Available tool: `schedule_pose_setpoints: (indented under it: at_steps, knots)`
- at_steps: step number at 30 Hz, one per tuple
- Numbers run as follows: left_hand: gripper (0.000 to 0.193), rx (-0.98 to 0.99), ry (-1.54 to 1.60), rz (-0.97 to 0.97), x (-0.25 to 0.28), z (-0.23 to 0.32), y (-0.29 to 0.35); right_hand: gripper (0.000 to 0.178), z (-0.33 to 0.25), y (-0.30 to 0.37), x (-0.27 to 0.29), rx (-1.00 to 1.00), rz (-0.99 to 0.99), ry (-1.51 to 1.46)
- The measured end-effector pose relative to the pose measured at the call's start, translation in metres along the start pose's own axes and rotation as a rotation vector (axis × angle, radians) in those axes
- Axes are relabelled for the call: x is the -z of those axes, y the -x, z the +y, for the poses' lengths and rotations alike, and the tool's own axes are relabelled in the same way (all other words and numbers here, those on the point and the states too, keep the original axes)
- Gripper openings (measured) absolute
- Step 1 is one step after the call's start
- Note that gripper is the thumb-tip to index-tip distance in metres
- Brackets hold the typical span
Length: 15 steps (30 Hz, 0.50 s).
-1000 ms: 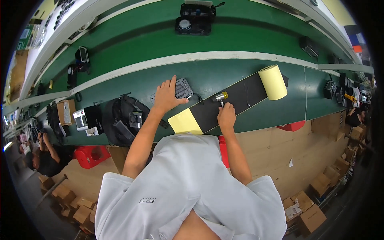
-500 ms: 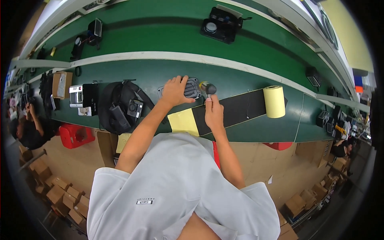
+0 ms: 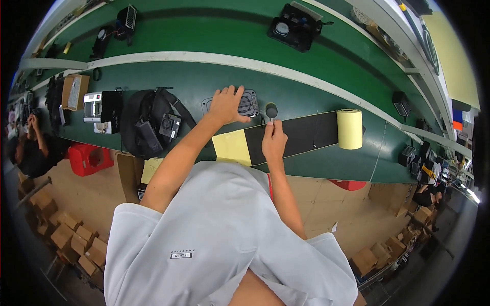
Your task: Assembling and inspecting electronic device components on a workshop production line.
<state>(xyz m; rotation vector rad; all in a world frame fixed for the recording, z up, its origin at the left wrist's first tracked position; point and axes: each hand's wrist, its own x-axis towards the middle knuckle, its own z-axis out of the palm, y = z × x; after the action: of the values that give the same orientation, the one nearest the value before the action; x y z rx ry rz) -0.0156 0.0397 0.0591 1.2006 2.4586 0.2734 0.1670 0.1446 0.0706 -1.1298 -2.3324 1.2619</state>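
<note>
My left hand (image 3: 224, 108) lies across a dark grey moulded panel (image 3: 249, 104) with rounded corners, flat on the green bench. Its fingertips reach the panel's far edge and the thumb its near edge. To the right, my right hand (image 3: 274, 144) is closed on a dark round-headed tool (image 3: 271, 110), whose head sticks up beyond the fingers; its exact kind does not show. The tool stands apart from the panel. Beneath the right hand's side runs a black adhesive strip (image 3: 301, 135) with a bare yellow backing end (image 3: 232, 147), leading to a yellow roll (image 3: 350, 129).
A black bag (image 3: 153, 122) with small devices lies to my left, beside a silver-and-black box (image 3: 102, 107) and a carton (image 3: 74, 92). A white rail (image 3: 204, 57) divides bench and raised green shelf. A black speaker unit (image 3: 296, 26) sits on that shelf. Other people work at both far sides.
The view has shifted slightly. My right hand and the tool's head have drawn a little away from the panel, and the head now stands upright. My left hand stays on the panel.
</note>
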Motion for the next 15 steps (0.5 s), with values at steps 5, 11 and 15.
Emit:
schedule_pose_setpoints:
  at_steps: [5, 11, 15]
  knots:
    - [0.089, -0.206, -0.012, 0.219, -0.008, -0.001, 0.013, 0.022, 0.051, -0.004, 0.016, -0.16, 0.105, 0.196]
    - [0.073, -0.351, 0.058, 0.305, -0.014, -0.005, 0.013, 0.021, 0.099, -0.011, 0.028, -0.192, 0.203, 0.274]
    - [0.074, -0.345, 0.074, 0.279, -0.011, -0.003, 0.011, 0.019, 0.113, -0.016, 0.031, -0.143, 0.22, 0.43]
